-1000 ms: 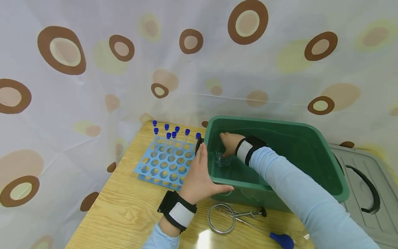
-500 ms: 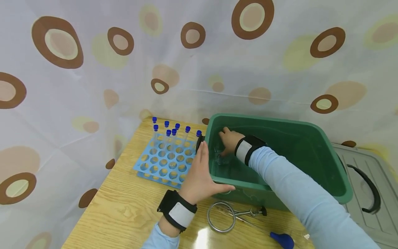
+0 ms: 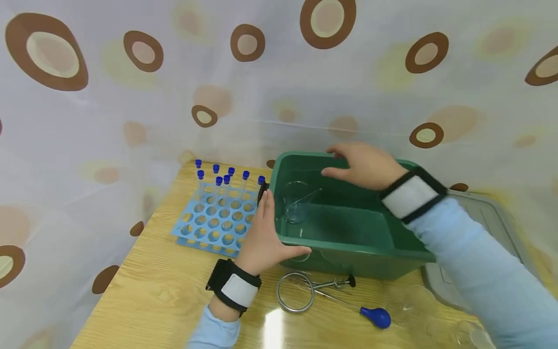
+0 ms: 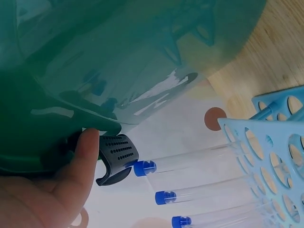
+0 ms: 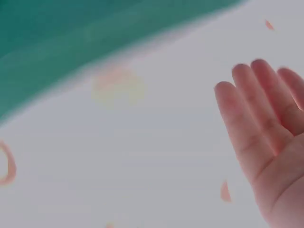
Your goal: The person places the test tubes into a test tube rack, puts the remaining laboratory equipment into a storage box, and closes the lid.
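Observation:
A green plastic bin (image 3: pixel 344 249) stands against the patterned backdrop. Inside its left end sits a clear glass beaker (image 3: pixel 296 213) with a thin rod leaning in it. My left hand (image 3: pixel 261 242) spans the bin's near left corner, fingers straight along the side and thumb along the front rim. In the left wrist view, a fingertip lies by the bin's black handle clip (image 4: pixel 118 154). My right hand (image 3: pixel 366 165) is raised over the bin's back rim, holding nothing. The right wrist view shows its fingers (image 5: pixel 242 118) extended.
Left of the bin, a light blue rack (image 3: pixel 185 241) holds several blue-capped test tubes (image 3: pixel 200 184). In front lie a metal ring clamp (image 3: pixel 324 285) and a blue-bulbed dropper (image 3: pixel 376 317). Clear glassware (image 3: pixel 471 334) stands at the front right, near a grey lid (image 3: pixel 492 213).
My right hand has let go of the beaker and lifted up and to the right out of the bin. The left hand keeps its place at the bin's corner.

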A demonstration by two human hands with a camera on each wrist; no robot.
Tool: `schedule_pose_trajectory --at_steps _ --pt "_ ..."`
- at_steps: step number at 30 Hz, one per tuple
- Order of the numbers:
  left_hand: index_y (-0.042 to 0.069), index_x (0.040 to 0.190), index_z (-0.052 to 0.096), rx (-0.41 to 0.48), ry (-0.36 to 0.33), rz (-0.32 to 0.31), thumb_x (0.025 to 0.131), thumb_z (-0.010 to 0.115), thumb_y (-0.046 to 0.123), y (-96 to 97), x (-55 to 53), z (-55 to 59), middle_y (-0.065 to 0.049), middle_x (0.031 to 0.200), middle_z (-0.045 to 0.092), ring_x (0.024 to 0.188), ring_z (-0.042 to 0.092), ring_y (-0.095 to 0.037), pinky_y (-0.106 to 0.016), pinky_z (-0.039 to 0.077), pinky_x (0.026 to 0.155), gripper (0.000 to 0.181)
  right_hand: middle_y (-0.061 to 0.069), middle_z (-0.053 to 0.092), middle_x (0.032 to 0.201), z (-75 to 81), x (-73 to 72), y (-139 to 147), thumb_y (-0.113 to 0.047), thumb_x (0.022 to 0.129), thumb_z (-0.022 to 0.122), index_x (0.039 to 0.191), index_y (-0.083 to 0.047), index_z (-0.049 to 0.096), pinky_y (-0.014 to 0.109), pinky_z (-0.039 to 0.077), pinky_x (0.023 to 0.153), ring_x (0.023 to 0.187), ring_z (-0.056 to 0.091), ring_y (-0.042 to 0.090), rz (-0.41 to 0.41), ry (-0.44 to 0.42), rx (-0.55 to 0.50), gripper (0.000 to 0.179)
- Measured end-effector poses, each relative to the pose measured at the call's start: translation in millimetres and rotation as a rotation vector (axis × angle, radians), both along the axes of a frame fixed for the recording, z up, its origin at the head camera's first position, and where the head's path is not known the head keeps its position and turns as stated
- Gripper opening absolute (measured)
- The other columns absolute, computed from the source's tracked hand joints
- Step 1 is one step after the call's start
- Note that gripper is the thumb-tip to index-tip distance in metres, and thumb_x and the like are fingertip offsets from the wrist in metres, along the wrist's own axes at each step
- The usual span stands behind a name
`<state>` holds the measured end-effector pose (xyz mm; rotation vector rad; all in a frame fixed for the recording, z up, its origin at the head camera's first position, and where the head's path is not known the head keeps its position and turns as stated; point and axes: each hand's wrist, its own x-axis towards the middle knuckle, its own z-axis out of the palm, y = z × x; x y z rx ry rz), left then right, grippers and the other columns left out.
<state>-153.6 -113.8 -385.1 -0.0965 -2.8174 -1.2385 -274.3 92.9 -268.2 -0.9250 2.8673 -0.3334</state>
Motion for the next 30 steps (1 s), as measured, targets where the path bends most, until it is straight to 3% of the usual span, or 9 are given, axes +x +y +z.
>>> schedule_pose_trajectory --at_steps 2,4,7,9,15,20,22,24,30 --pt "0.014 0.151 -0.002 -0.006 -0.008 0.025 0.060 0.083 0.053 -7.6 2.8 0.0 -0.009 0.159 0.002 0.143 0.018 -0.036 -0.055 0.035 0.105 0.131 0.015 0.062 0.119 18.4 24.2 30.2 -0.041 0.090 0.060 0.126 -0.008 0.055 0.050 0.047 0.086 0.107 0.059 0.031 -0.016 0.048 -0.069 0.049" --pt "0.015 0.151 -0.002 -0.008 -0.019 0.046 0.060 0.083 0.053 -14.4 6.3 0.5 -0.008 0.159 0.001 0.143 0.017 -0.035 -0.055 0.035 0.105 0.130 0.012 0.065 0.110 23.0 48.9 64.0 -0.037 0.088 0.064 0.116 -0.009 0.060 0.049 0.048 0.081 0.100 0.061 0.029 -0.033 0.129 -0.095 0.040" --pt "0.015 0.151 -0.002 -0.008 -0.027 0.070 0.060 0.082 0.053 -23.0 10.7 2.9 -0.007 0.159 0.000 0.143 0.016 -0.036 -0.056 0.035 0.105 0.130 0.009 0.067 0.096 11.0 80.1 112.4 -0.032 0.082 0.070 0.102 -0.008 0.065 0.045 0.050 0.067 0.085 0.063 0.027 -0.078 0.236 -0.050 0.032" --pt "0.015 0.151 -0.002 -0.015 -0.023 0.081 0.060 0.082 0.053 -27.3 12.6 5.0 -0.008 0.159 -0.001 0.143 0.016 -0.037 -0.056 0.037 0.103 0.130 0.010 0.067 0.092 -9.4 95.7 144.1 -0.032 0.077 0.075 0.098 -0.006 0.066 0.045 0.049 0.062 0.080 0.062 0.029 -0.104 0.255 -0.004 0.034" --pt "0.013 0.151 0.000 -0.047 0.008 0.081 0.061 0.082 0.053 -32.5 12.7 7.6 -0.013 0.158 0.000 0.142 0.018 -0.040 -0.055 0.043 0.096 0.129 0.024 0.059 0.111 -106.4 134.6 226.0 -0.036 0.064 0.083 0.119 0.002 0.053 0.055 0.047 0.067 0.093 0.057 0.045 -0.165 0.049 0.026 0.073" --pt "0.013 0.151 0.001 -0.053 0.007 0.071 0.061 0.081 0.054 -32.5 11.5 7.2 -0.013 0.158 0.001 0.141 0.019 -0.040 -0.055 0.042 0.097 0.127 0.034 0.045 0.122 -173.9 154.7 255.2 -0.026 0.074 0.078 0.138 0.006 0.028 0.053 0.047 0.062 0.098 0.048 0.054 -0.198 -0.238 -0.078 0.087" --pt "0.012 0.151 0.002 -0.051 0.003 0.068 0.061 0.082 0.053 -32.3 11.6 7.1 -0.013 0.158 0.002 0.141 0.020 -0.040 -0.056 0.041 0.099 0.127 0.037 0.041 0.123 -190.6 159.5 257.0 -0.021 0.077 0.076 0.142 0.006 0.020 0.052 0.048 0.062 0.098 0.047 0.056 -0.214 -0.300 -0.133 0.089" --pt "0.012 0.151 0.002 -0.052 0.002 0.067 0.061 0.082 0.053 -32.1 12.1 7.0 -0.013 0.158 0.002 0.141 0.020 -0.040 -0.056 0.040 0.100 0.127 0.037 0.042 0.123 -201.4 162.3 254.9 -0.020 0.077 0.076 0.142 0.007 0.020 0.049 0.049 0.063 0.096 0.048 0.054 -0.215 -0.291 -0.149 0.090" --pt "0.011 0.151 0.004 -0.034 0.015 0.056 0.061 0.083 0.051 -31.0 14.6 7.1 -0.014 0.158 0.003 0.141 0.020 -0.041 -0.058 0.038 0.101 0.127 0.039 0.045 0.122 -208.4 165.9 246.9 -0.024 0.075 0.078 0.141 0.010 0.019 0.045 0.050 0.065 0.096 0.053 0.050 -0.268 -0.309 -0.136 0.095"
